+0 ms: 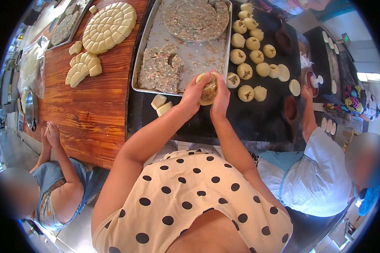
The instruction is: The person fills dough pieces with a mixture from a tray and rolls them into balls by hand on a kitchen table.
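Between my two hands is a round of dough with chunky filling, the filling showing at its open middle. My left hand curls around its left side. Against the right side presses my right hand, fingers wrapped round the edge. Both hands are just off the lower right corner of a metal tray. On that tray lie a large round slab of speckled filling and a smaller broken block of filling. Pale dough pieces rest left of my left wrist.
Several filled dough balls cover the black surface to the right. Cut dough in a spiral lies on the wooden table. A person works at left; at right another person's hand is by a white-handled tool.
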A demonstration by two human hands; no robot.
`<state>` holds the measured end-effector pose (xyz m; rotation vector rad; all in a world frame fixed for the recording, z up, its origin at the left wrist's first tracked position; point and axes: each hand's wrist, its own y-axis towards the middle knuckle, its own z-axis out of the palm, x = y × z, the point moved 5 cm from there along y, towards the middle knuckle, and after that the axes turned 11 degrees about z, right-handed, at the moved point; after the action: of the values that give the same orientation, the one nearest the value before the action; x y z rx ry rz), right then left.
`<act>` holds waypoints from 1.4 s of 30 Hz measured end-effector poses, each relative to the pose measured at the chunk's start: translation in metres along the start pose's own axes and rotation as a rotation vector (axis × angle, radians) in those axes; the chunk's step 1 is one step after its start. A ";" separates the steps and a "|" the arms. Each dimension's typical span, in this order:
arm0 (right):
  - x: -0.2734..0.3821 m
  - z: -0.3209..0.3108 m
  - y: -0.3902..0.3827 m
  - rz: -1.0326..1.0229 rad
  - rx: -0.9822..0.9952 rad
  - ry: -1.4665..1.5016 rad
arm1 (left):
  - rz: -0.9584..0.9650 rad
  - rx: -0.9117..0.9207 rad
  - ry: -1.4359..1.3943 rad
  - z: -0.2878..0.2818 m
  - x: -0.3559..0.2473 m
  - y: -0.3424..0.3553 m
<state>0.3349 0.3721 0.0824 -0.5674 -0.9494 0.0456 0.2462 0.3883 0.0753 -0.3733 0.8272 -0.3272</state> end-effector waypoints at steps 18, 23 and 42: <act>0.020 0.022 -0.009 -0.175 -0.054 0.124 | 0.183 -0.025 -0.071 0.033 -0.017 -0.017; 0.025 0.019 -0.006 -0.348 -0.074 -0.228 | 0.265 -0.044 0.095 0.021 -0.007 -0.008; 0.045 0.013 -0.006 -0.254 -0.013 0.037 | 0.217 0.043 0.268 0.037 -0.028 -0.007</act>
<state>0.3500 0.3849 0.1252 -0.4543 -0.9803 -0.1976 0.2560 0.4012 0.1193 -0.1987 1.1116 -0.1938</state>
